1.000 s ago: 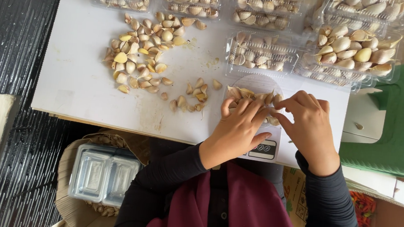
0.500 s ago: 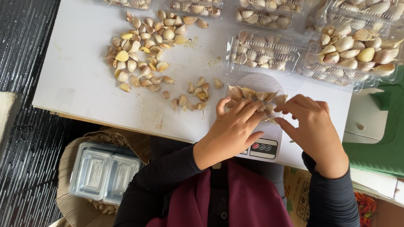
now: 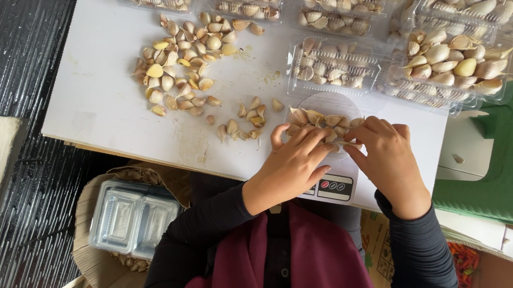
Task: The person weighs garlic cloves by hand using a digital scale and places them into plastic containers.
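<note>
In the head view, the left hand [image 3: 291, 162] and the right hand [image 3: 389, 163] meet at the centre of the frame over a clear tray of garlic cloves [image 3: 322, 120] that sits on a small white scale [image 3: 333, 186] at the near edge of the white table [image 3: 101, 107]; each grip is pressed together, fingertips pinching cloves in that tray. A loose heap of cloves [image 3: 180, 65] lies at upper left, filled clear trays [image 3: 452, 62] line the top edge, and empty stacked trays [image 3: 132, 216] rest at lower left.
</note>
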